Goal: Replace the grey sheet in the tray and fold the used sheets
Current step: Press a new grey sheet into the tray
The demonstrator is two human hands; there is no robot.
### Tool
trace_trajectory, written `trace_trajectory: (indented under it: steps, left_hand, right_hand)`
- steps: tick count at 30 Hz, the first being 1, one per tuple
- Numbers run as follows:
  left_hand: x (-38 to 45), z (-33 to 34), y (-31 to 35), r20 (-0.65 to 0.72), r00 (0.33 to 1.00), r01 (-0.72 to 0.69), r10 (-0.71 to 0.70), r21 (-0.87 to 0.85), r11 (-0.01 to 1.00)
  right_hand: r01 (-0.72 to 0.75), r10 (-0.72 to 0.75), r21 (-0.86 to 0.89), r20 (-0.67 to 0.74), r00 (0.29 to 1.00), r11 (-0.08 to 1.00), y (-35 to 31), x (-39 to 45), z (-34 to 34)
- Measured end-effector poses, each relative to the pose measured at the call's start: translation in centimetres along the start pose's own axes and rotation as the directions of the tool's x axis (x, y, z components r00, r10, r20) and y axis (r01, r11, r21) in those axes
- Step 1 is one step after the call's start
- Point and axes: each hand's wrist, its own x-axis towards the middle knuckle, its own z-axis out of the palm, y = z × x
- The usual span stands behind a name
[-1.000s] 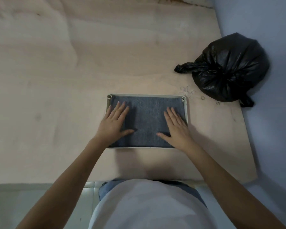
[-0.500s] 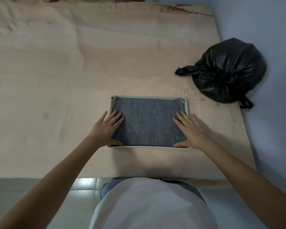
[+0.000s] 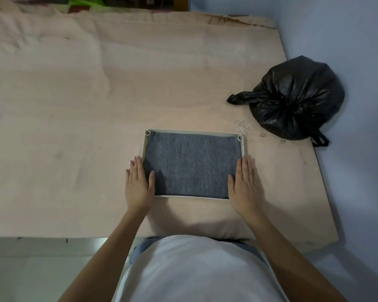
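Observation:
A shallow pale tray [image 3: 192,131] lies on the bed near its front edge, filled edge to edge by a flat grey sheet [image 3: 192,164]. My left hand [image 3: 138,184] lies flat over the tray's left side, fingers straight, thumb resting on the sheet. My right hand [image 3: 244,184] lies flat over the tray's right side in the same way, fingers straight and together. Neither hand holds anything.
A tied black plastic bag [image 3: 292,99] sits on the bed's right side against the blue wall [image 3: 347,62]. The pink bedcover [image 3: 74,105] stretches left and far. Tiled floor [image 3: 31,269] shows below the bed's front edge.
Both hands slid outward from the middle of the grey sheet to the tray's left and right sides. The view has tilted up, showing more of the bed.

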Motion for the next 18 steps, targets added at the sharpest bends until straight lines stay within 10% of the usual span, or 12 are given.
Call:
trace_trajectory:
  steps: [18]
  left_hand:
    - [-1.6, 1.6, 1.8, -0.065, 0.997, -0.03, 0.03, 0.004, 1.0]
  right_hand:
    - [-0.013, 0.013, -0.022, -0.009, 1.0, 1.0, 2.5, -0.2, 0.2]
